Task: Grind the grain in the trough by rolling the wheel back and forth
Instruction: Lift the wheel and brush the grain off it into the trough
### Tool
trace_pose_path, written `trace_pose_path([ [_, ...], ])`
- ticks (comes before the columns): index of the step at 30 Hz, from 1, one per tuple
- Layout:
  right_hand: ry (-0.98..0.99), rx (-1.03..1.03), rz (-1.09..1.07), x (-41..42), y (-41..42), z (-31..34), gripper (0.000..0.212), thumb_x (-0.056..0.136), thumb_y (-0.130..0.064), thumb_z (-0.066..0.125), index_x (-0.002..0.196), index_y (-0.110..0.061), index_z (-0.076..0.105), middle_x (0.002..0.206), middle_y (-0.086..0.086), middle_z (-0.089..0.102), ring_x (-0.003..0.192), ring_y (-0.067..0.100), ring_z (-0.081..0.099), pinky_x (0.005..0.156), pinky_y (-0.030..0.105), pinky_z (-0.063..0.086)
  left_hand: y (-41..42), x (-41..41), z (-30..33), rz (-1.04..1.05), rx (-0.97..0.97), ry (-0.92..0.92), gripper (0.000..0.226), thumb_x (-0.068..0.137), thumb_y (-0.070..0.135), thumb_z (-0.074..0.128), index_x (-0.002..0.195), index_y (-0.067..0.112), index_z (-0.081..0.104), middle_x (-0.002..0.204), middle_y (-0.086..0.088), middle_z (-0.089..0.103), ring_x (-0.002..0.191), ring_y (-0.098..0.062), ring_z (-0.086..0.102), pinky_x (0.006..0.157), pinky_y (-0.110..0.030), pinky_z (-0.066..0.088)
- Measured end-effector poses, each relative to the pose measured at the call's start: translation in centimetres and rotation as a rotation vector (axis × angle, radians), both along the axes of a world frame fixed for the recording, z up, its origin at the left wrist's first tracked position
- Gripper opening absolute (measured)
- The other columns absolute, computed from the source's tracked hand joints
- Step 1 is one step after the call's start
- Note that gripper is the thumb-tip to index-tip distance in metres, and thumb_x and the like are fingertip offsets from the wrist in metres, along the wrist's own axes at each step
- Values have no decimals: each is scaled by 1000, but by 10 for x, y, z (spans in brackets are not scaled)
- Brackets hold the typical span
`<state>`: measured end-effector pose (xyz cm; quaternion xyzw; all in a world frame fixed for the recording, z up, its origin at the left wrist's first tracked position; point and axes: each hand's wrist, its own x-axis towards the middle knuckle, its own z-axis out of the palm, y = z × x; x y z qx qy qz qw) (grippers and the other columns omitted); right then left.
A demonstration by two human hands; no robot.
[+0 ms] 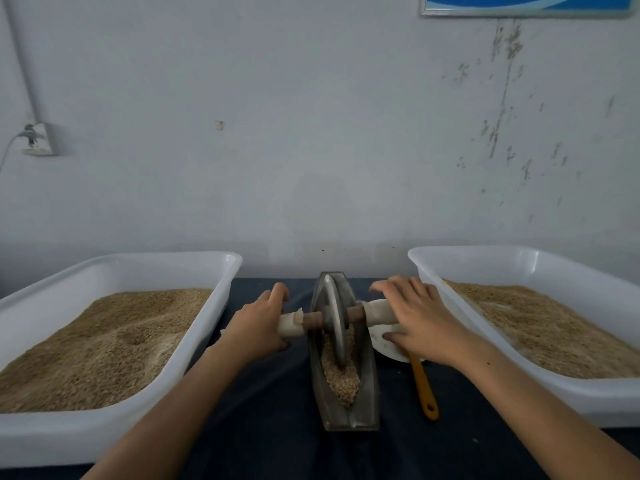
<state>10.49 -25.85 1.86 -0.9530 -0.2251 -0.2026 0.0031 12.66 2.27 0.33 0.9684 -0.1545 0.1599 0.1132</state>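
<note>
Head view: the surface (pixel 270 393), covered in dark cloth, carries two white tubs of grain, the left tub (pixel 114 268) and the right tub (pixel 540 268). Between them stands the narrow metal trough (pixel 367 386), its grain (pixel 341 375) heaped toward the near end. The wheel (pixel 334 317) stands upright in the trough, toward its far half, on a wooden axle (pixel 355 314). Left hand (pixel 258 323): grip wrapped round the left handle end. Right hand (pixel 420 317): laid over the right handle end, fingers loosely spread. An orange-handled brush (pixel 425 389) and white dish (pixel 386 344) lie beside the trough's right side.
</note>
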Motion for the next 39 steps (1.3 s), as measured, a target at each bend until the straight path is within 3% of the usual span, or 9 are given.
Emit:
trace_pose_path([
  [4,-232,19,90,-23,-8,-4,31,86,-17,64,115,-23,54,112,-5,50,100,16,48,85,30,39,3,-3,-6,20,129,-89,47,75,45,69,106,29,39,106,12,54,90,-11,56,68,-25,41],
  [7,-181,-30,66,-33,-11,-13,17,88,-11,60,98,-25,58,93,-9,55,82,11,55,67,22,41,5,-4,-13,33,128,-140,33,83,49,59,104,27,47,99,10,63,85,-11,61,70,-27,48],
  [13,79,-176,-82,-23,-28,-47,52,88,-3,51,130,-33,43,137,-7,47,100,18,60,68,28,41,4,-2,-17,57,175,-238,27,86,52,54,99,29,56,92,9,67,83,-9,63,67,-22,45],
  [18,91,-196,-88,-18,-39,-58,63,85,-4,51,137,-31,29,140,-5,39,97,18,59,60,29,32,4,0,-21,95,167,-248,27,86,52,53,99,29,57,91,9,67,82,-10,64,69,-26,50],
  [23,46,-251,-24,-18,-44,-60,54,88,-6,48,135,-30,36,136,-5,43,92,20,60,60,29,30,3,-1,-23,112,114,-254,24,84,51,56,93,28,59,85,8,68,78,-11,64,66,-26,49],
  [30,-36,-306,93,-26,-38,-52,43,88,-8,54,128,-23,48,130,3,51,96,22,61,71,34,51,0,-6,-22,155,71,-245,24,83,50,57,89,27,62,82,7,67,77,-13,64,64,-28,48],
  [33,-139,-219,110,-33,-33,-47,55,49,-9,87,100,-21,68,107,3,67,71,15,67,47,23,49,-3,-10,-22,178,74,-260,23,83,50,56,88,28,61,80,6,67,75,-12,63,61,-26,45],
  [35,-184,-114,94,-35,-30,-46,63,34,-5,90,93,-20,72,94,2,69,64,12,65,42,18,44,-3,-11,-21,179,59,-264,22,84,50,56,89,29,61,80,7,66,75,-11,63,62,-26,46],
  [39,-237,158,127,-33,-27,-47,56,52,15,78,98,-16,71,85,-1,62,64,14,60,46,19,45,-5,-13,-17,172,-17,-259,24,85,50,57,90,27,61,80,7,66,76,-11,62,65,-29,49],
])
